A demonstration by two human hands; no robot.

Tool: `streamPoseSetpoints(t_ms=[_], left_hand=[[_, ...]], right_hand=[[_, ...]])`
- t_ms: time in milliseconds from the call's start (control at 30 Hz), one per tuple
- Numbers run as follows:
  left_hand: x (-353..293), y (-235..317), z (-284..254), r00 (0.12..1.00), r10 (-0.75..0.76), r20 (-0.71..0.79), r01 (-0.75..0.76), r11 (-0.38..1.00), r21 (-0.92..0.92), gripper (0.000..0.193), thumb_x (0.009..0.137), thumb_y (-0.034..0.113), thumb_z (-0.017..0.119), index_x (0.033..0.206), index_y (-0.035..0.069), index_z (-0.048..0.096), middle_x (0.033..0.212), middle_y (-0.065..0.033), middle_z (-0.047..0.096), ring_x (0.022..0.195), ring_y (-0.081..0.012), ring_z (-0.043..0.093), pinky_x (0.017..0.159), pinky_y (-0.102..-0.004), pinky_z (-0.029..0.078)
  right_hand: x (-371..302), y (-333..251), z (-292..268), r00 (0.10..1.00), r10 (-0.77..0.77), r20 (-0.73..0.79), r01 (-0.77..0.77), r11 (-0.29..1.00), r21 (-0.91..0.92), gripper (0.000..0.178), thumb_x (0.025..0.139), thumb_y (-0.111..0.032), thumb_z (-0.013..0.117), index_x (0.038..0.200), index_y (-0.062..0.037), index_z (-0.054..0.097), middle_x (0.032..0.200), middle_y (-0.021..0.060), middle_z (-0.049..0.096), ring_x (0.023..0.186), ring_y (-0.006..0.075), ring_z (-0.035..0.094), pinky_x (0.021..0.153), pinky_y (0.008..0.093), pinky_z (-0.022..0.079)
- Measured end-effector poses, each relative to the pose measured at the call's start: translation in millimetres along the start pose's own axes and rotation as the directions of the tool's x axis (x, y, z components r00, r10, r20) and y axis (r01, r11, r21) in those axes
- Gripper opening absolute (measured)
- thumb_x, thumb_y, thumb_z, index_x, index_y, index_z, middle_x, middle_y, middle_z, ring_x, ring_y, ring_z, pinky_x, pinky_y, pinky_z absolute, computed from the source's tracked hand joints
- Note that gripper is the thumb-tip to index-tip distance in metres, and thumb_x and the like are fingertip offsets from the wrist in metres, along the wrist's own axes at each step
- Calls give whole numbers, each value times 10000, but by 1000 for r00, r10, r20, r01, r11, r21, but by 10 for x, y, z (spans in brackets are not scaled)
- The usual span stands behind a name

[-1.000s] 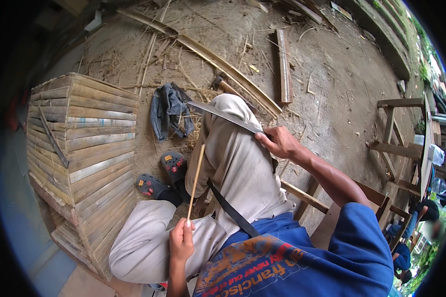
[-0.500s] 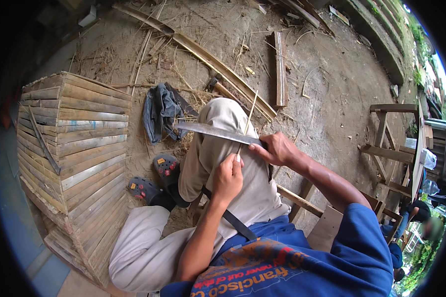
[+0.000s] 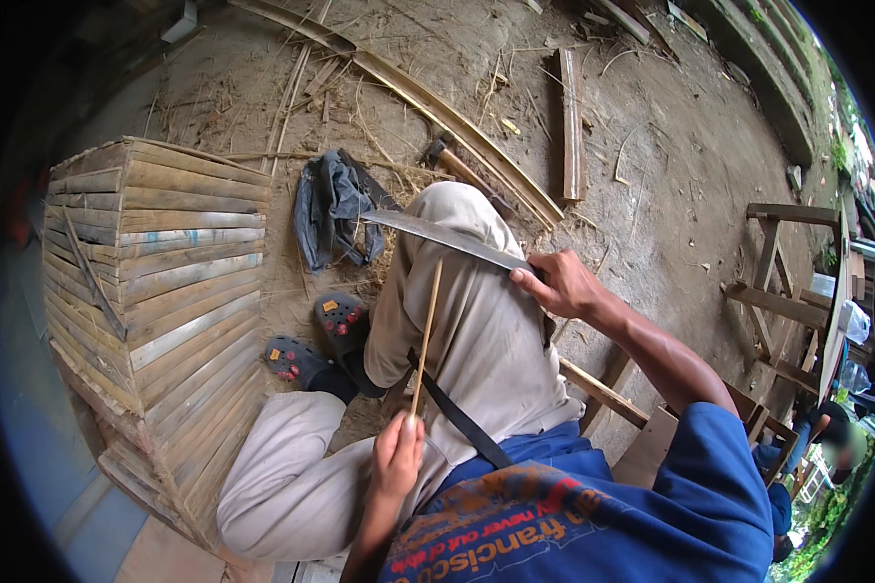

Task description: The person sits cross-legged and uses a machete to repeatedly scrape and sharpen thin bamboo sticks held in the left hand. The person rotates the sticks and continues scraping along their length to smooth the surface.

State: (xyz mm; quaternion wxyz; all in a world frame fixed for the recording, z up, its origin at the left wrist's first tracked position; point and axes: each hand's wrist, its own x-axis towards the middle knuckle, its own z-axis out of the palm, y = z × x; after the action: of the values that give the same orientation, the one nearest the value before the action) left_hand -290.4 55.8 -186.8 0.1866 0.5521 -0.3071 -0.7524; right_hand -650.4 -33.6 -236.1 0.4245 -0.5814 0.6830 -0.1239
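Observation:
My right hand is closed around the grip end of a machete. Its long grey blade reaches left across my raised knee in beige trousers, the tip near the far side of the knee. Closer to my body, my left hand pinches the lower end of a thin bamboo stick. The stick points up and away from me, its top end just short of the blade and apart from it. A black strap lies across my thigh below the stick.
At left stands a box of bamboo slats. Past my knee lie a dark cloth, a wooden-handled tool, a split bamboo length and a wooden beam. A wooden frame and a person are at right.
My left hand has drawn the stick down and left toward my body, off the blade it crossed before. The machete stays over my knee, tilted slightly more. The whole view has shifted a little.

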Motion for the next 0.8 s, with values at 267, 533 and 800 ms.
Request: streamPoseSetpoints(t_ms=[267,533,800], left_hand=[[1569,569,1016,936,334,112,-352,889,294,358,1066,247,472,810,7,547,653,-110,554,584,-233,547,577,-377,430],[1428,345,741,909,387,152,-413,794,446,328,1045,200,466,798,-3,539,683,-196,578,644,-361,608,623,-426,456],[173,-55,84,959,275,64,-269,826,496,349,1068,225,469,786,28,522,570,-88,470,489,-187,505,494,-372,391]], right_hand=[[-172,-204,-108,998,15,-62,-19,998,-65,672,977,-586,566,703,26,587,527,187,474,469,311,475,527,465,417],[-94,-77,72,996,19,-88,-37,978,-206,677,944,-610,604,687,16,631,565,241,579,566,441,616,590,487,512],[-68,45,85,989,68,-132,-78,994,-71,679,946,-585,610,679,39,629,538,244,551,515,420,583,567,487,487]])
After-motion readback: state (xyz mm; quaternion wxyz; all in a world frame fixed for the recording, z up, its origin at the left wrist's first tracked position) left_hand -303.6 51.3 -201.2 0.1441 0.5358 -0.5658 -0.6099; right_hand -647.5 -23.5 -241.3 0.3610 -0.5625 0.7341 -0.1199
